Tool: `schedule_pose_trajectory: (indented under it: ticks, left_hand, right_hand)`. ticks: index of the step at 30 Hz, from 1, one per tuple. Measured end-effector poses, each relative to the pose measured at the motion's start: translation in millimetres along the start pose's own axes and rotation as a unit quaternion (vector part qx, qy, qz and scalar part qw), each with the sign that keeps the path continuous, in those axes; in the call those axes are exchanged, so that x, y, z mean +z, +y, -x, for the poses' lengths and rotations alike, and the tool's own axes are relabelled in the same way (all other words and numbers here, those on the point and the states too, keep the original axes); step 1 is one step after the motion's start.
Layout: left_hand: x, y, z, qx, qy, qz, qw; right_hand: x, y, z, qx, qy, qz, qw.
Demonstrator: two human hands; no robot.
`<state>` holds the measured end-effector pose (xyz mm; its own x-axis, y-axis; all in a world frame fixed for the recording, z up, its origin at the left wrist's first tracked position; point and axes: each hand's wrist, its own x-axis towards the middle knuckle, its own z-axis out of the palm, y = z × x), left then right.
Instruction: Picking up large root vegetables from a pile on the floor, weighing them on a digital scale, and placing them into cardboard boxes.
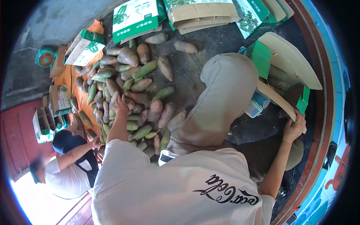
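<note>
My left hand (pixel 120 104) reaches into a heap of earthy green radishes (pixel 146 69), its fingers apart over them. Whether it touches one is hard to make out. On the right, my right hand (pixel 295 128) is closed on the edge of a cardboard flap (pixel 279 100) of an upright-lidded box. That green and white carton (pixel 296 60) stands beside my bent knee, with its flaps spread. A few soil-coated radishes (pixel 277 77) lie inside it, partly in shadow.
Several green and white cartons (pixel 137 18) line the far side, and another carton (pixel 86 48) stands at the left. A co-worker (pixel 75 165) at the lower left reaches toward the heap. Two loose radishes (pixel 186 47) lie on the dark floor sheet. A small green fan (pixel 45 58) is farther left.
</note>
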<state>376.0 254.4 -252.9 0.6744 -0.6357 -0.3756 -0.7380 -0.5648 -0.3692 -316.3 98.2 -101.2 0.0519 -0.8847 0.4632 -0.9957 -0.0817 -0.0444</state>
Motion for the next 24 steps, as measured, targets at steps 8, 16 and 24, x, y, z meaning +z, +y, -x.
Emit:
schedule_pose_trajectory:
  ticks: [8, 16, 24]
  left_hand:
    - [31.7, -12.1, -6.0, 0.066, 0.029, -0.124, 0.990]
    - [-15.9, 24.2, 22.8, 0.089, 0.031, -0.085, 0.992]
    - [-103.7, 29.2, 30.6, 0.027, 0.301, 0.150, 0.941]
  right_hand:
    - [-1.0, -1.9, -0.7, 0.006, 0.013, -0.007, 1.000]
    - [-8.7, -11.2, -4.0, 0.038, 0.039, -0.031, 0.998]
    - [-11.3, -12.2, -0.8, 0.069, 0.039, -0.064, 0.995]
